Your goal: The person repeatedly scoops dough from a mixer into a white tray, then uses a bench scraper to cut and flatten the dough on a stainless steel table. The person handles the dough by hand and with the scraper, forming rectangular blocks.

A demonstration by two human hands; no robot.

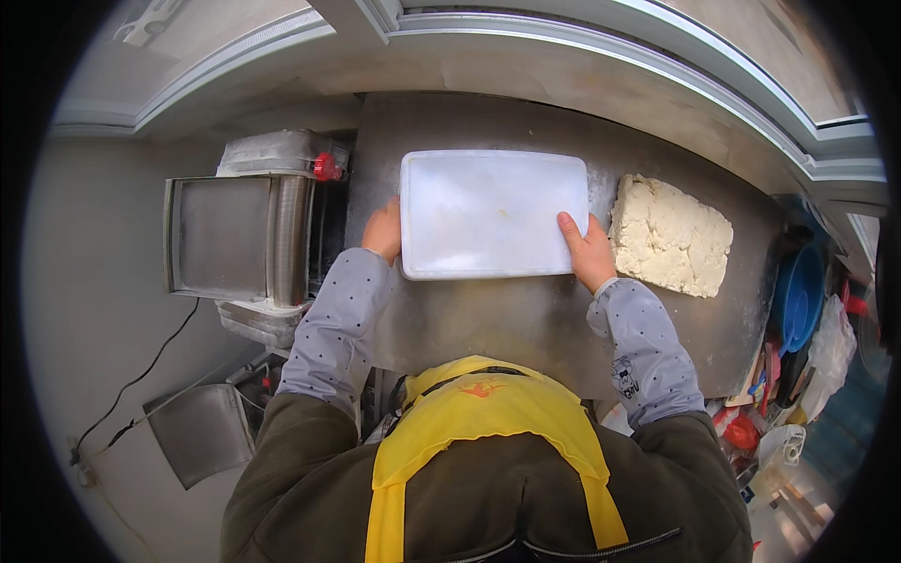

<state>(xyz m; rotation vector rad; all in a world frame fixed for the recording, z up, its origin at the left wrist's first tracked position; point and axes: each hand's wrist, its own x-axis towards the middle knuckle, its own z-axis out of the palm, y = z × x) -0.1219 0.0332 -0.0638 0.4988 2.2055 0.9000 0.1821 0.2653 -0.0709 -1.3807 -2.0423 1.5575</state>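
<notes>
Both hands grip a white rectangular plastic tub [493,218] over the middle of the steel worktable [479,324]. My left hand [383,229] holds its left side, with the fingertips hidden. My right hand [590,250] clasps the right side, thumb lying on the white face. Whether that face is the tub's inside or its base, I cannot tell. Just right of my right hand lies a thick rectangular slab of pale dough [672,236] with a rough, cracked surface.
At the left stands a dough-rolling machine [288,239] with a metal feed tray [222,236] and a red knob [327,167]. A blue plastic basin [799,295], utensils and plastic bags [830,352] crowd the right end. A window ledge [563,67] runs along the back.
</notes>
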